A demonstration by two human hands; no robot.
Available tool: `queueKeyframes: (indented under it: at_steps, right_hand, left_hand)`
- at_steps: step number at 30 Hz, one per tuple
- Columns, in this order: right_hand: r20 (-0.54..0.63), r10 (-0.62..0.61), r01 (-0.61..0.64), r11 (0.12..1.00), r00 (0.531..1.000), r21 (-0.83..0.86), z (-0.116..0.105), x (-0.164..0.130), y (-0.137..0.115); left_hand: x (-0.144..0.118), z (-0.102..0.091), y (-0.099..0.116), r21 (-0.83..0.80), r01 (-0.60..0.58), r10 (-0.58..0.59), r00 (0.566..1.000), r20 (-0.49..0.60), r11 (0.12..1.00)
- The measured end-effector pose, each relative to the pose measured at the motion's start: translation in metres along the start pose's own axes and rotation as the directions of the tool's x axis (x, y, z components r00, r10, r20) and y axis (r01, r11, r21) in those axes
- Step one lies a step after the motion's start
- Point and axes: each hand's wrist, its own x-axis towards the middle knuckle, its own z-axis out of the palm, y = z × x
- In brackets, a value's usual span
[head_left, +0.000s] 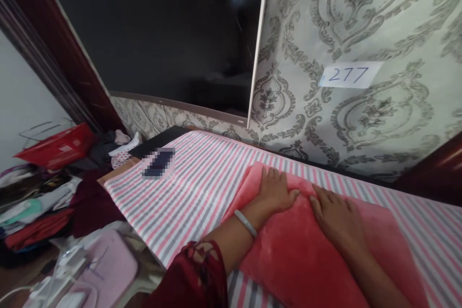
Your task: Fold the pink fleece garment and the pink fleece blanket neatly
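A folded red plush cloth (299, 245) lies on a tabletop spread with a pink, grey and white striped cloth (195, 173). Pressed flat on the far left part of the plush cloth is my left hand (276, 190), its thumb out to the side and a pale bangle (246, 223) on the wrist. My right hand (337, 214) rests on the same cloth further right, palm down with fingers stretched out. The two thumbs point towards each other with a small gap between. The plush cloth looks lighter pink along its right side, and its near edge runs out of view.
A blurred-out dark item (159, 163) lies on the striped cloth at left. Behind the table are a large dark screen (162, 33) and a patterned wall with a paper (352, 74) marked 277. Piled clothes, a red bag (59, 147) and a pink stool (111, 264) stand left.
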Motion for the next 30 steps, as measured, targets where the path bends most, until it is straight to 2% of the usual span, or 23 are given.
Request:
queueKeyframes:
  at_steps: [8,16,30]
  right_hand:
    - [-0.027,0.012,-0.012,1.000,1.000,0.006,0.0022,-0.0008,0.0003]
    - [-0.016,0.005,-0.005,1.000,1.000,0.017,-0.0003,-0.0002,0.0011]
    - [0.001,0.042,-0.042,0.991,0.999,0.127,0.0002,0.0018,0.0097]
  left_hand:
    - [0.0004,0.0031,-0.0019,-0.011,-0.006,0.006,1.000,-0.031,1.000]
    - [-0.0024,-0.0036,-0.0009,-0.002,-0.010,0.010,0.999,-0.032,1.000]
    - [0.0003,-0.0005,-0.0041,-0.022,-0.010,0.009,0.999,-0.042,1.000]
